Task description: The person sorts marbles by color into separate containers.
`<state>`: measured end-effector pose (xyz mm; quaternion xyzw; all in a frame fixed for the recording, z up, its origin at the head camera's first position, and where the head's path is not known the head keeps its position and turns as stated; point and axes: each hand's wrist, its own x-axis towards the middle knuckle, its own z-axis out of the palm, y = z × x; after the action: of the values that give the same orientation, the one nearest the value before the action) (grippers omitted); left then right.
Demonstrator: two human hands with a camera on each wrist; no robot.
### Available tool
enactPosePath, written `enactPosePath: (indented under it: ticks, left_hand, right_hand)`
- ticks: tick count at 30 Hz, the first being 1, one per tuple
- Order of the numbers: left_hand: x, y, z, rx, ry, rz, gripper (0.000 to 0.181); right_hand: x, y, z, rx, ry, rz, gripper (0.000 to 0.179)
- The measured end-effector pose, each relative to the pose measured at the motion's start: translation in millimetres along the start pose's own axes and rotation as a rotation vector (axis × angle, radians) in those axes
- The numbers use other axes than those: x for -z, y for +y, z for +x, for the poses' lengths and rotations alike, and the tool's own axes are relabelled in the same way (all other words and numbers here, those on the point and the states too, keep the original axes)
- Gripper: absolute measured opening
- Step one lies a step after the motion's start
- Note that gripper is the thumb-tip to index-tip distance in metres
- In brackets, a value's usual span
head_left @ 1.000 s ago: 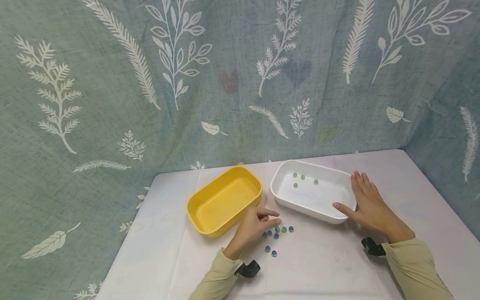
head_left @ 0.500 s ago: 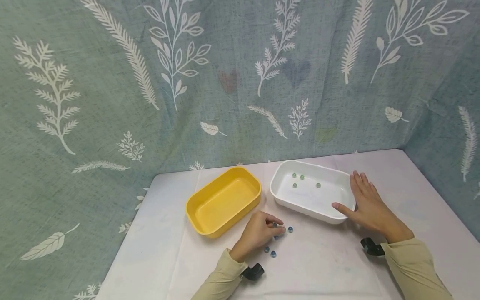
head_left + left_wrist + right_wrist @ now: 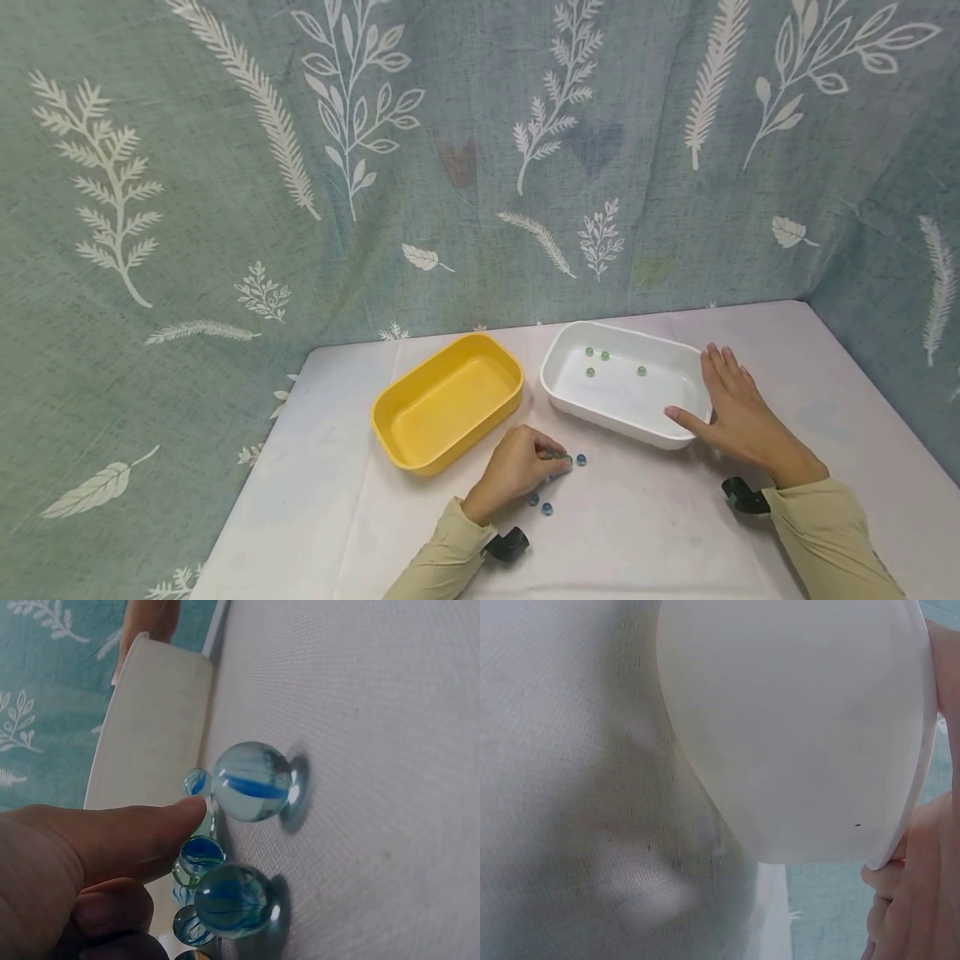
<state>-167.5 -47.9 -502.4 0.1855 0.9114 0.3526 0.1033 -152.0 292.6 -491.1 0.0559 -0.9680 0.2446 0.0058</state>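
Note:
My left hand (image 3: 517, 467) is down among several small glass marbles on the table, thumb and curled fingers pinching at a green marble (image 3: 567, 459). In the left wrist view the thumb hides part of the group; a blue-streaked clear marble (image 3: 251, 781) and a darker blue marble (image 3: 234, 900) lie nearest. My right hand (image 3: 738, 421) rests with straight fingers and spread thumb at the right end of a white tray (image 3: 626, 425). Its fingertips (image 3: 885, 877) are right at the rim in the right wrist view. Several green marbles (image 3: 605, 356) lie inside this tray.
A yellow tray (image 3: 450, 400) stands left of the white one with nothing in it. Two blue marbles (image 3: 547, 508) lie nearer the front, and another blue marble (image 3: 581, 459) sits just right of the left fingertips. Patterned cloth (image 3: 450, 167) hangs behind the table.
My left hand has moved slightly right, and its fingers have come down and closed in on the marbles. One green marble in the white tray has rolled right. The right hand stays put.

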Motion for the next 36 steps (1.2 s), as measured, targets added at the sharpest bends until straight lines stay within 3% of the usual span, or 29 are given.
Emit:
enactPosePath:
  ticks: [10,26,36]
  left_hand:
    - [0.5,-0.3,-0.4,0.002,-0.01,-0.007,0.014]
    - [20.0,7.3,2.7,0.024,0.01,-0.169,0.016]
    - [34.0,17.3,11.0,-0.094,0.07,-0.223,0.018]
  right_hand:
    - [1,-2,-1.0,0.002,0.004,0.001,0.119]
    - [4,-3,-2.4,0.024,0.006,0.004,0.117]
    - [4,-2,-2.4,0.031,0.013,-0.031,0.115]
